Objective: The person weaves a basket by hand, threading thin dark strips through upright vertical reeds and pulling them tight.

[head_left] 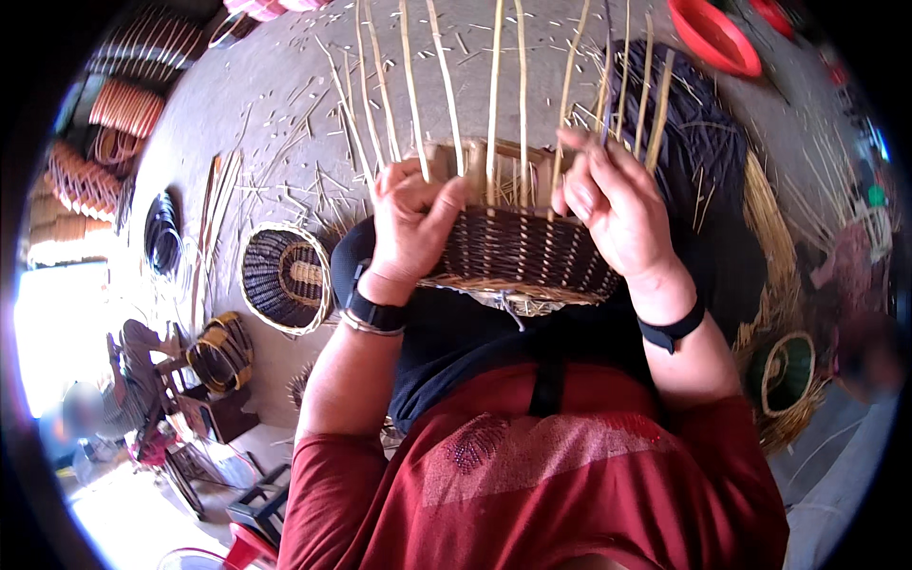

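Observation:
A half-woven basket (522,247) with a dark brown wall rests on its side on my lap. Tall pale stakes (495,104) stick up from its upper edge, away from me. My left hand (411,214) is closed on the left part of that edge, its thumb against the near wall. At the right end of the edge, my right hand (617,199) pinches a thin dark weaving strand (608,71), which runs up among the stakes. Part of the basket's inside is hidden behind both hands.
A finished dark basket with a pale rim (245,285) stands left on the floor. Dark strands (689,123) lie heaped at the right, beside a red basin (717,38). Cut-off bits litter the floor. A green-lined basket (788,375) is at lower right; another person (128,380) sits far left.

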